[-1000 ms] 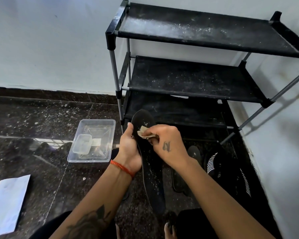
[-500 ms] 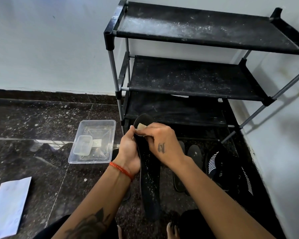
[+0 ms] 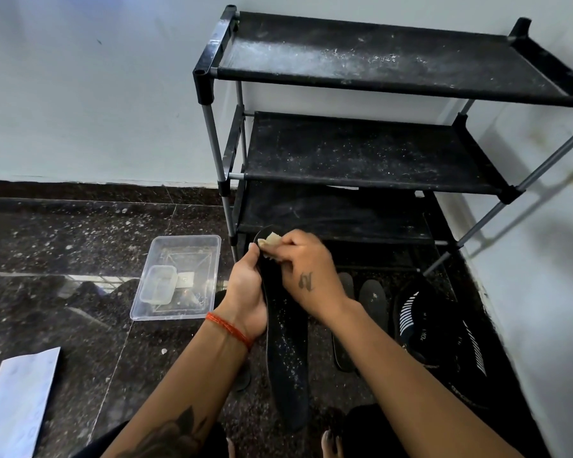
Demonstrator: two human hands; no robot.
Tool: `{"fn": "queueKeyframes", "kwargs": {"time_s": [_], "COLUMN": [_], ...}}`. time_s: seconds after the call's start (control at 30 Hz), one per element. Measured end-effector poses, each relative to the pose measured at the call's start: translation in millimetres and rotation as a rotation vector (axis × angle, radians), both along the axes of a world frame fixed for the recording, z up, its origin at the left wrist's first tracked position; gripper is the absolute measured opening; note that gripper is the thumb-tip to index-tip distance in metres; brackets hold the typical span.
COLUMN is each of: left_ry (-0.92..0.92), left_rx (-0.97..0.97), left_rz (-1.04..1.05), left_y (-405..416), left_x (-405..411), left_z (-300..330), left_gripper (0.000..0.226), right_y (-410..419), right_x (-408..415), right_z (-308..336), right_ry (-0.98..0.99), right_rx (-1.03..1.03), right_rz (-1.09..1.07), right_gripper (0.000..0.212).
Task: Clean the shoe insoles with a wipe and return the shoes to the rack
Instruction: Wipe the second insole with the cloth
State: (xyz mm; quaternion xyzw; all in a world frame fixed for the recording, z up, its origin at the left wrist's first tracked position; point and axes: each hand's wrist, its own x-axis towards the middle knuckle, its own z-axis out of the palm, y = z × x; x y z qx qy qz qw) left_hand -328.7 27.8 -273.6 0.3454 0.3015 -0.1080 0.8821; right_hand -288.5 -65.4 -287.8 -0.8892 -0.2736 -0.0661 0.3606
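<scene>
A long black insole (image 3: 286, 352), speckled with white dust, stands tilted in front of me. My left hand (image 3: 247, 289) grips its upper left edge. My right hand (image 3: 306, 269) pinches a crumpled beige wipe (image 3: 272, 240) against the insole's top end. Another black insole (image 3: 372, 300) lies on the floor to the right, partly behind my right forearm. A black shoe with white stripes (image 3: 440, 342) sits on the floor by the right wall. The black three-shelf rack (image 3: 371, 153) stands behind, its shelves dusty and bare.
A clear plastic tray (image 3: 176, 277) holding a small clear box (image 3: 158, 284) sits on the dark stone floor to the left. A white sheet of paper (image 3: 14, 404) lies at the lower left. White walls close the back and right sides.
My right hand has slid the wipe up the insole to its top end. The insole is held a little more upright than before.
</scene>
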Motion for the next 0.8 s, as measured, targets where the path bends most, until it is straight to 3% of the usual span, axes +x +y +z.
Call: {"fn": "queueKeyframes", "kwargs": {"time_s": [0.1,0.23,0.37,0.6,0.7,0.8], "left_ry": [0.005,0.052,0.067,0.006,-0.011,0.015], "left_rx": [0.012,0.013,0.015,-0.007,-0.024,0.014], "left_rz": [0.001,-0.035,-0.068,-0.055,-0.054,-0.089], "left_y": [2.5,5.1,8.1,4.0,9.7,13.4], "left_x": [-0.9,-1.1,-0.1,-1.0,0.2,1.1], "left_z": [0.0,0.2,0.7,3.9,-0.2,-1.4], "left_gripper": [0.055,0.062,0.065,0.056,0.068,0.066], "right_y": [-1.0,-13.2,-13.9,6.0,0.7,-14.2], "right_x": [2.7,18.7,21.1,11.6,14.3,22.8], "right_z": [-3.5,-3.9,6.8,7.5,15.5,17.8], "right_ry": [0.081,0.109,0.155,0.160,0.217,0.325], "right_rx": [-0.066,-0.209,0.057,0.062,0.118,-0.097], "right_rz": [0.044,-0.066,-0.245,-0.034,0.080,0.068], "right_gripper": [0.025,0.029,0.034,0.029,0.018,0.024]}}
